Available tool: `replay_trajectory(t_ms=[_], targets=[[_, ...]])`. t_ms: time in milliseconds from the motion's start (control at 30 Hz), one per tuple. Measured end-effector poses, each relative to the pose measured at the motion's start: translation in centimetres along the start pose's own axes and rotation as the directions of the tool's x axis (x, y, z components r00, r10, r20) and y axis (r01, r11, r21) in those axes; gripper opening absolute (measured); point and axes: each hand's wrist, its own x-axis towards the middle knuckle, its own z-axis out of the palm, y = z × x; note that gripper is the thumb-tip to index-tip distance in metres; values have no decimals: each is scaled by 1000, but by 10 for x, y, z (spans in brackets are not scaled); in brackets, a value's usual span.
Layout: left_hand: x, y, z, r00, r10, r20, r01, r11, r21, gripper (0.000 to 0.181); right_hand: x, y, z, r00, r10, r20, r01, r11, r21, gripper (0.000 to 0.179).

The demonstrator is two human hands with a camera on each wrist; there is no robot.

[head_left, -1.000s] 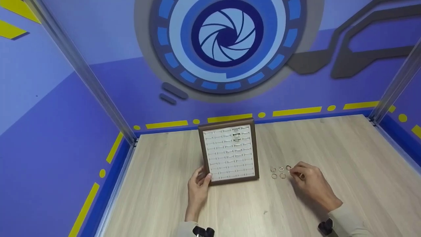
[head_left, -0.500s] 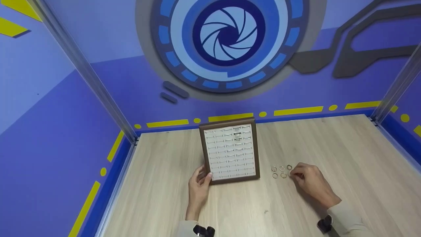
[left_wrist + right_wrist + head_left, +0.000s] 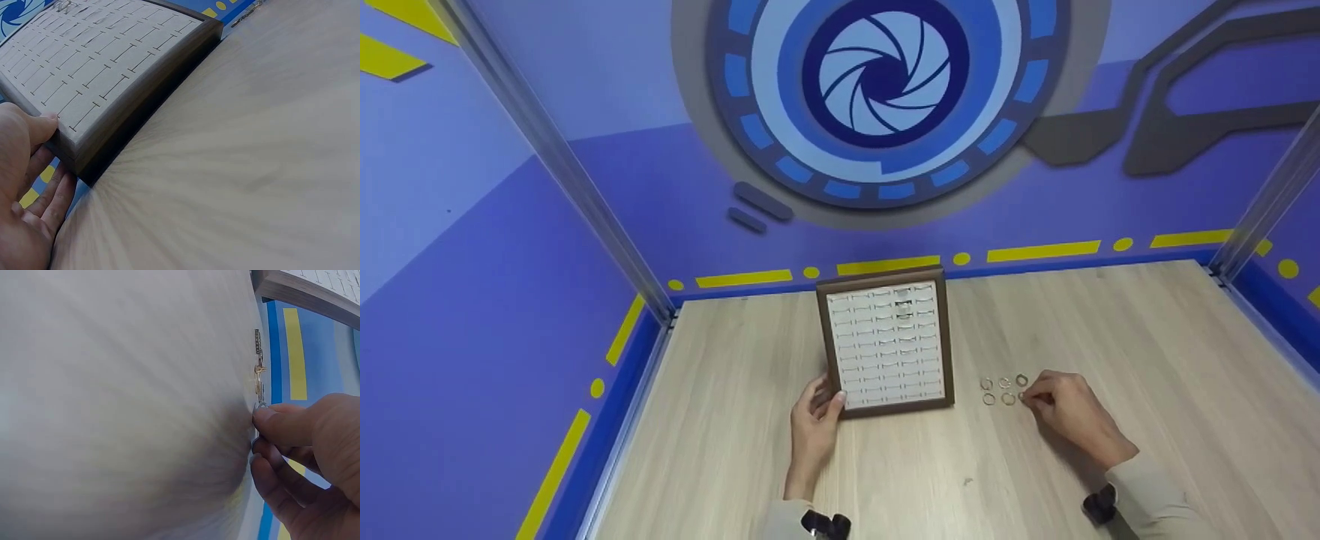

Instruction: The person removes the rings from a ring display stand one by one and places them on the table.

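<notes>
A brown-framed ring display board [image 3: 889, 341] with a white slotted face stands tilted back on the table. My left hand [image 3: 813, 439] grips its lower left corner, thumb on the front and the other fingers behind. In the left wrist view the thumb [image 3: 42, 126] presses on the frame's edge. My right hand [image 3: 1072, 412] is down at the tabletop, thumb and index finger pinching a small ring [image 3: 1022, 396] at the end of the lower row. Beside it lie several other rings [image 3: 1007, 399] in two short rows. In the right wrist view gold and silver rings [image 3: 259, 371] line up beyond the fingertips.
A few rings sit in the board's upper slots [image 3: 903, 305]. The pale wooden table [image 3: 720, 420] is bounded by a blue printed back wall [image 3: 622, 202], side walls and metal corner posts [image 3: 585, 187].
My right fingertips have shifted slightly downward off the dark ring, and a ring now shows at them in the lower row. My left hand and the board hold still.
</notes>
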Motion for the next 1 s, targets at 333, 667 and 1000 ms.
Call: replay_trajectory(t_ms=[333,667,1000], targets=[[1,0,0,1000,-22,-4,22,1000,12,47,1,-2,-1,999,28,46,-27,1000,-7,18],[1,2,1,999,-37,1,37,999,12,47,1,-4,-2,997,38,70,-37,999,-8,18],[2,0,1,1000,-29,-5,29,1000,8,46,1,-3,-3,995,50,85,-50,999,-2,18]])
